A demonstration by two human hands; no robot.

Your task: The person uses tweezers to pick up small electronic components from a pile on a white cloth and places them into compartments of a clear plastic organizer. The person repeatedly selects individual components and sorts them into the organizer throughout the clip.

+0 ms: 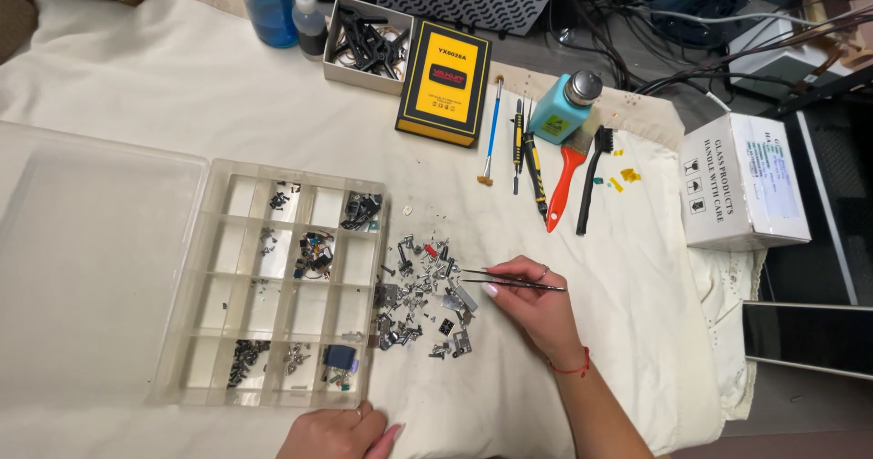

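Pinching tweezers (pixel 509 279) over the parts pile (pixel 423 300) beside the clear tray (pixel 273 286), the right hand (pixel 532 300) works while the left hand (pixel 338 434) rests curled, holding nothing, on the table (pixel 136 86), a yellow-black box (pixel 444 82) and white carton (pixel 741 182) beyond.

A: One view only, head-worn, looking steeply down across a cloth-covered table (pixel 136 86).

B: Facing?

A: Away from the wearer. Forearms enter from the bottom edge; far clutter and cables sit along the top.

B: Range?

A: Close, arm's reach. The compartment box (pixel 273 286) fills lower left, the table edge drops off at right. No second view to overlap.
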